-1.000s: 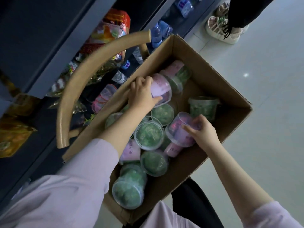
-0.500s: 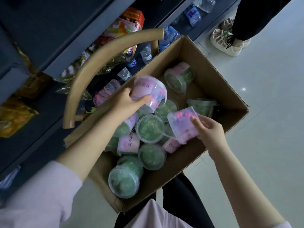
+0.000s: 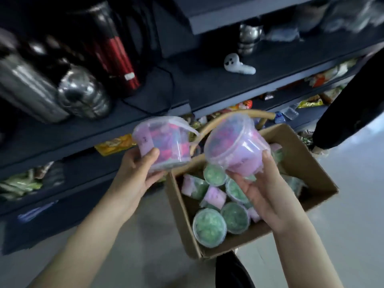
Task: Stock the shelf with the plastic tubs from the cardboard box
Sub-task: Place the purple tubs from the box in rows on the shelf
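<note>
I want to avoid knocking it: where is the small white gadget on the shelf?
In the head view, the white gadget lies on the dark shelf, upper right of centre, just below a silver flask.

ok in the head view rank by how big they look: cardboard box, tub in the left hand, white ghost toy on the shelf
1. cardboard box
2. tub in the left hand, though nearness to the camera inflates it
3. white ghost toy, farther off

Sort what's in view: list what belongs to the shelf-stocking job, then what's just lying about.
Job: pink tub in left hand; pink tub in right hand; cardboard box of green tubs; shelf.

Lying about: metal flasks; white controller; snack packets.
</note>
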The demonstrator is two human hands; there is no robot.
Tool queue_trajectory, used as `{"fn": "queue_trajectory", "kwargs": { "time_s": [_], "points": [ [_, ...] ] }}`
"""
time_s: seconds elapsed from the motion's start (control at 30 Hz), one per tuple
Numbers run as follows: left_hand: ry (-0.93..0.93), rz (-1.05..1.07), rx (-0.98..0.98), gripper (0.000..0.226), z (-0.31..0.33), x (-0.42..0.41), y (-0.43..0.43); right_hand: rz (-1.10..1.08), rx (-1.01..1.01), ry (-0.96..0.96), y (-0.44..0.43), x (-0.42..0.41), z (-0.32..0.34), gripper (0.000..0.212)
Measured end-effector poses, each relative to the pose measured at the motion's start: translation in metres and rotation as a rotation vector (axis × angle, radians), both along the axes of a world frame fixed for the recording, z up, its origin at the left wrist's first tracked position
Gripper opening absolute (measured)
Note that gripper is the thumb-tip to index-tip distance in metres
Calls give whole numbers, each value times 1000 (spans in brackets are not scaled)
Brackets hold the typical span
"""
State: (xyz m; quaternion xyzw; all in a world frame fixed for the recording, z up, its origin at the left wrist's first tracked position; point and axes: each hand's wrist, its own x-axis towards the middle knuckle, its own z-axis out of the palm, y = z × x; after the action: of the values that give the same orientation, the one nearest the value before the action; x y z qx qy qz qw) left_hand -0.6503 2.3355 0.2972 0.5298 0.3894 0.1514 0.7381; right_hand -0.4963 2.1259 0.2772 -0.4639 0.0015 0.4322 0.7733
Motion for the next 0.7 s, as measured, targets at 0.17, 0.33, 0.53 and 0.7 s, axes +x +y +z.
{"fn": "queue_trajectory", "kwargs": {
  "time_s": [0.17, 0.33, 0.53, 0.7],
  "points": [
    [-118, 225, 52, 72, 73, -151, 45, 108, 212, 23, 69, -112, 80, 47],
    [-271, 372, 309, 99, 152, -292, 76, 230, 349, -14, 139, -221, 162, 57],
    [-382, 402, 529, 81, 244, -396, 98, 406, 457, -71, 210, -313, 259, 62],
    [-413, 559, 602, 88, 267, -433, 118, 555, 412, -177, 257, -360, 303, 62]
  ]
}}
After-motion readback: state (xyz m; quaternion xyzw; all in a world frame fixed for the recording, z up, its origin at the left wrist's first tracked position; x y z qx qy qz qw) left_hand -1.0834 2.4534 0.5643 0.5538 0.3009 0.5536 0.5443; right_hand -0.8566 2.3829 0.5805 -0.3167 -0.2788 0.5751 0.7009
